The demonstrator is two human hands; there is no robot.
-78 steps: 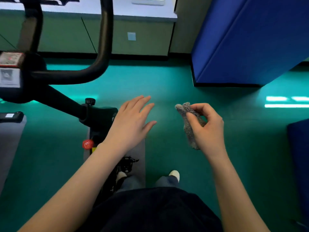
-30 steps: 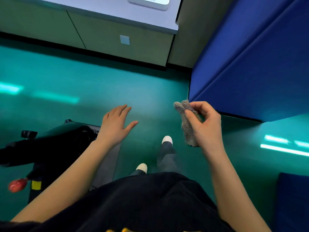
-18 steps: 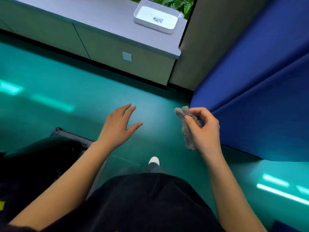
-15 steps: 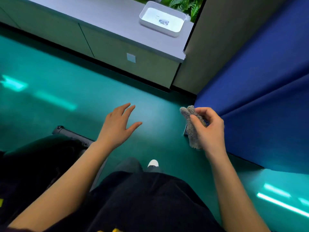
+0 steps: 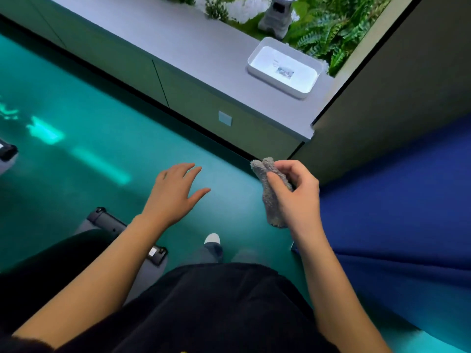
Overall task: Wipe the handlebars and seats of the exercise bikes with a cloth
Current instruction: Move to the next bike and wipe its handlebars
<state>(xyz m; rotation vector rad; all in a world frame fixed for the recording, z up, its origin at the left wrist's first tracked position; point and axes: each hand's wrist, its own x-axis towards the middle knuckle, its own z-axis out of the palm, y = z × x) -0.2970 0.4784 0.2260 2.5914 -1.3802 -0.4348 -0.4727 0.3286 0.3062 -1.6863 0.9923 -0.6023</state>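
Observation:
My right hand (image 5: pixel 297 197) pinches a folded grey cloth (image 5: pixel 269 192), which hangs down from thumb and fingers in mid-air above the green floor. To its left, my left hand (image 5: pixel 173 192) hovers with fingers spread and holds nothing. A dark part of an exercise bike (image 5: pixel 51 266) lies at the lower left behind my left forearm, with its grey base foot (image 5: pixel 107 221) beside it. No handlebar or seat shows clearly.
A low cabinet with a grey top (image 5: pixel 178 44) runs along the far side, carrying a white tray (image 5: pixel 284 67), with plants behind. Blue padded mats (image 5: pixel 397 207) stand close on the right. Another machine's edge (image 5: pixel 7 154) shows at far left. My shoe (image 5: pixel 212 239) is on the floor.
The view has swung right and up, away from the bike's handlebar, toward the cabinet and blue mats. Both hands keep their pose, and the cloth stays in my right hand.

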